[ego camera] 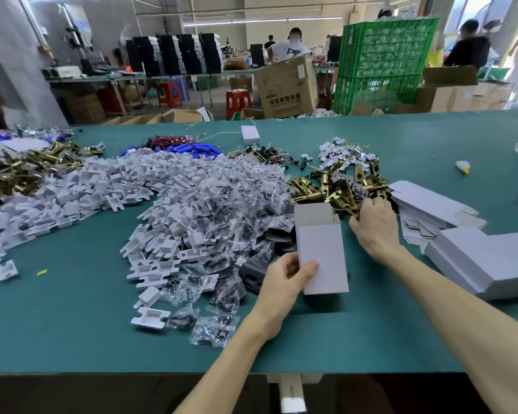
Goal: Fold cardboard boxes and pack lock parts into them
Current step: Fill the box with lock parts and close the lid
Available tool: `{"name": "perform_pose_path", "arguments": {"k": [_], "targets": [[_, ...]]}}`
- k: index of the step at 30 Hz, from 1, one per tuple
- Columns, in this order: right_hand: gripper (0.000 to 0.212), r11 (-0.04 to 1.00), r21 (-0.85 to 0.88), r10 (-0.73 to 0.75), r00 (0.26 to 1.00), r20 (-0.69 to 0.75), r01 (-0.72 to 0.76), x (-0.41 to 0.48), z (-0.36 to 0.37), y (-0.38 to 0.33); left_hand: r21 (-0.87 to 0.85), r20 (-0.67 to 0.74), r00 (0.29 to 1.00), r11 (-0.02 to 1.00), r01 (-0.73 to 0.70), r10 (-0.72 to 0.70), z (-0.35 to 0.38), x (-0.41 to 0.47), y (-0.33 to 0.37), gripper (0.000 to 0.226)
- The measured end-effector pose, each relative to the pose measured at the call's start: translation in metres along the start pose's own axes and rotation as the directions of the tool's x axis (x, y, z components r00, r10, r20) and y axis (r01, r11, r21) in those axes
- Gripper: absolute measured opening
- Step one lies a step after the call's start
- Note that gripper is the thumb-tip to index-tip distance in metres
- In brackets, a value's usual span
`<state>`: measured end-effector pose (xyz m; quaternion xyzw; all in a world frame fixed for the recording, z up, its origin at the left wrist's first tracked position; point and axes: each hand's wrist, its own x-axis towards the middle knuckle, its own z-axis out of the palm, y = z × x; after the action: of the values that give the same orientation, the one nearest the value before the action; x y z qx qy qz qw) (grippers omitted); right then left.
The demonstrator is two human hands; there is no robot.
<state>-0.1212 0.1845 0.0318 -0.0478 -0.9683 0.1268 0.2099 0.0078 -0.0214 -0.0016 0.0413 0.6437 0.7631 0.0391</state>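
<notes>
My left hand [284,279] grips a small white cardboard box [322,252] at its lower left corner, holding it upright on the green table [87,324] with its top flap open. My right hand [373,227] reaches into a heap of brass latch parts [338,186] just behind the box, its fingers curled around one brass piece at the heap's near edge. Flat unfolded box blanks [425,204] lie to the right of that heap. Folded white boxes [488,261] are stacked at the right edge.
A large pile of white plastic trays [150,186] and bagged screw packs [222,204] covers the middle of the table. More brass parts [18,171] lie far left. Wires and blue parts [192,147] sit behind. People, crates and cartons stand beyond the table.
</notes>
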Motion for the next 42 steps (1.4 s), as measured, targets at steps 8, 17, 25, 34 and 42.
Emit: {"name": "perform_pose_path", "arguments": {"k": [8,17,25,34,42], "targets": [[0.026,0.984,0.027,-0.172,0.983,-0.07,0.174,0.002,-0.042,0.003,-0.031,0.047,0.999,0.999,-0.01,0.012,0.0,-0.001,0.003,0.035],[0.02,0.91,0.378,-0.06,0.957,-0.282,0.168,-0.01,-0.1,0.002,-0.032,0.175,0.983,0.998,-0.057,0.062,0.0,-0.008,0.01,0.041],[0.01,0.764,0.512,-0.205,0.901,-0.383,0.392,-0.054,-0.175,-0.032,-0.038,0.142,0.987,0.997,-0.074,0.079,0.001,-0.008,0.007,0.033],[0.01,0.785,0.452,-0.361,0.906,-0.219,0.423,-0.069,-0.147,-0.041,-0.03,0.179,0.982,0.998,-0.059,0.063,0.001,-0.01,0.009,0.043],[0.019,0.797,0.349,-0.502,0.862,-0.068,0.492,-0.077,-0.131,-0.056,-0.045,0.182,0.981,0.997,-0.063,0.07,0.001,-0.008,0.008,0.043]]}}
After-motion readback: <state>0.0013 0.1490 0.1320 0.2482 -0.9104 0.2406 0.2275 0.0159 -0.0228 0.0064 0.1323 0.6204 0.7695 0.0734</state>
